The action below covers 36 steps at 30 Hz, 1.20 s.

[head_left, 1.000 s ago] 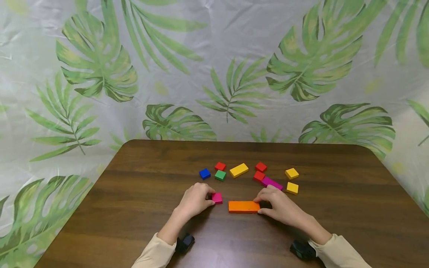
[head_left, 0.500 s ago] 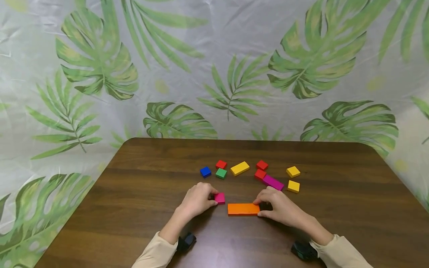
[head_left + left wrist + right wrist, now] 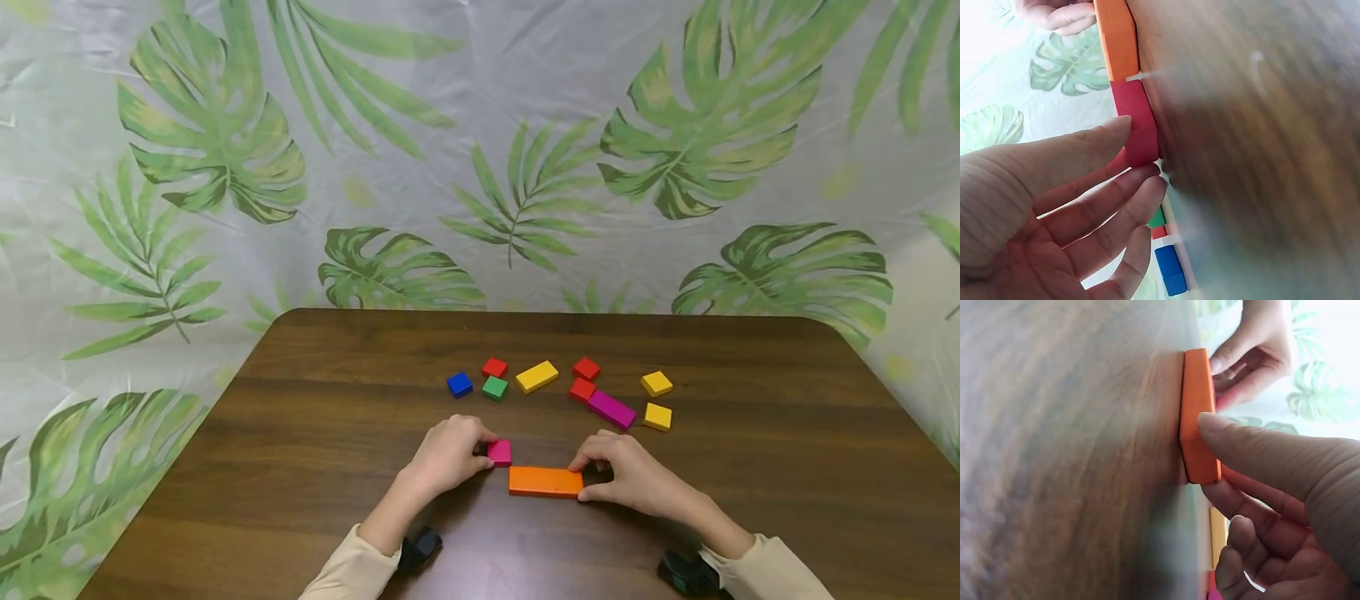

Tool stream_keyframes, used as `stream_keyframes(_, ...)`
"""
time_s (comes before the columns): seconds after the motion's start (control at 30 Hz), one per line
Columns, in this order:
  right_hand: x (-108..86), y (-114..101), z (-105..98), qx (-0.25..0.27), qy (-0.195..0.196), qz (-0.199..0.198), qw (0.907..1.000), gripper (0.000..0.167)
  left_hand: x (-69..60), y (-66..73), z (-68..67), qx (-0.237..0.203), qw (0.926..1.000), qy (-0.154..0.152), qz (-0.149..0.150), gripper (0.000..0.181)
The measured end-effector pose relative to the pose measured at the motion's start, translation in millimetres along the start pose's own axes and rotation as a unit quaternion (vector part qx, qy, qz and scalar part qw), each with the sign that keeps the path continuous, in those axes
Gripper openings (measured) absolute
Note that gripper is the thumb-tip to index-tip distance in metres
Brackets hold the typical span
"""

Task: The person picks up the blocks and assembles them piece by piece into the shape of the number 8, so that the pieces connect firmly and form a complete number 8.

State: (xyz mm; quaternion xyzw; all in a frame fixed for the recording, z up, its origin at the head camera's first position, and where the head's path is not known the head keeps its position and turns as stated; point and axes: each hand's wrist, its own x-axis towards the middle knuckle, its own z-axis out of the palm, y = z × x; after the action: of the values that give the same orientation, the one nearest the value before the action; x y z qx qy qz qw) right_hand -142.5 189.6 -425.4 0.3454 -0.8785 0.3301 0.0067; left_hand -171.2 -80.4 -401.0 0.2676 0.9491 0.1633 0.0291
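My left hand (image 3: 448, 457) pinches a small pink square block (image 3: 499, 452) between thumb and fingers. It lies flat on the table at the far left corner of a long orange block (image 3: 545, 482). In the left wrist view the pink block (image 3: 1136, 122) appears very close to the orange block (image 3: 1117, 44); whether they touch, I cannot tell. My right hand (image 3: 633, 472) holds the orange block by its right end, thumb on the near side. The right wrist view shows the thumb on the orange block (image 3: 1197, 419), with other fingers curled beneath its end.
Beyond the hands lie a blue block (image 3: 460, 385), a green block (image 3: 495, 388), a long yellow block (image 3: 537, 377), several red blocks (image 3: 587, 369), a purple block (image 3: 611, 409) and two yellow squares (image 3: 657, 417). A leaf-patterned sheet (image 3: 405, 167) hangs behind the brown table (image 3: 337, 367).
My left hand has slid the pink block right and nearer to me, up to the orange block's left end. The right hand has drawn the orange block slightly nearer to me.
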Motion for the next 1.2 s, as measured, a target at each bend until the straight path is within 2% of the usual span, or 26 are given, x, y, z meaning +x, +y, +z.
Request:
stream_keyframes(0.13,-2.0,0.5,0.1,0.001,0.012,-0.017,0.9998,0.020,1.0,2.3,1.4,0.008,0.9999,0.001,0.010,0.027)
stream_keyframes(0.3,-2.8,0.4,1.6,0.006,0.017,-0.011,0.9998,0.019,2.6,3.6,3.6,0.017,0.9997,0.003,0.018,0.028)
stream_keyframes(0.6,-1.9,-1.6,3.7,0.008,0.015,0.001,0.9999,0.019,1.8,4.4,4.4,0.016,0.9997,0.004,0.019,0.028)
stream_keyframes(1.2,-3.5,2.8,3.7,0.022,0.020,-0.005,0.9995,0.020,1.9,3.7,4.4,-0.001,0.9999,-0.001,0.015,0.028)
